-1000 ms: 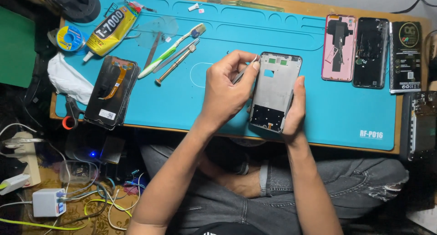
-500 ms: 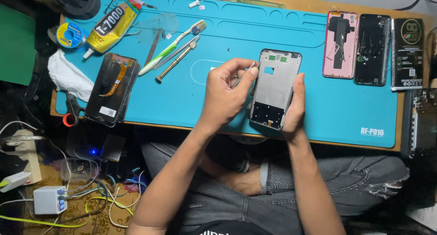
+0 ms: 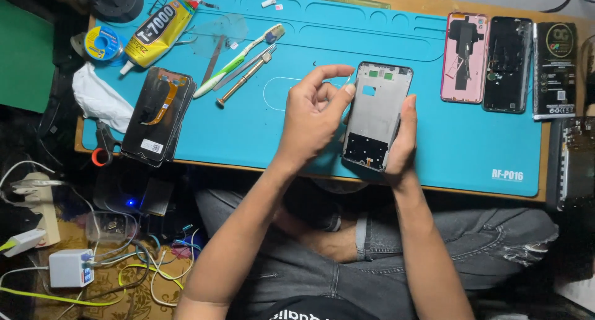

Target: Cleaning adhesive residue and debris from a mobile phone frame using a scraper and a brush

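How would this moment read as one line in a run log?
right hand: holds phone frame | left hand: fingertips at frame's left edge | under: blue repair mat | nearby: toothbrush, screwdriver

Between my left hand (image 3: 313, 118) and the tools at far left, the toothbrush (image 3: 238, 60) and the screwdriver (image 3: 243, 78), the blue mat (image 3: 260, 131) lies bare, room to pass. Right of the phone frame (image 3: 377, 115) in my right hand (image 3: 401, 140), mat is open up to the pink back cover (image 3: 463, 56). The black screen assembly (image 3: 156, 115) blocks the near left edge.

one phone frame (image 3: 377, 114), two hands (image 3: 313, 118)
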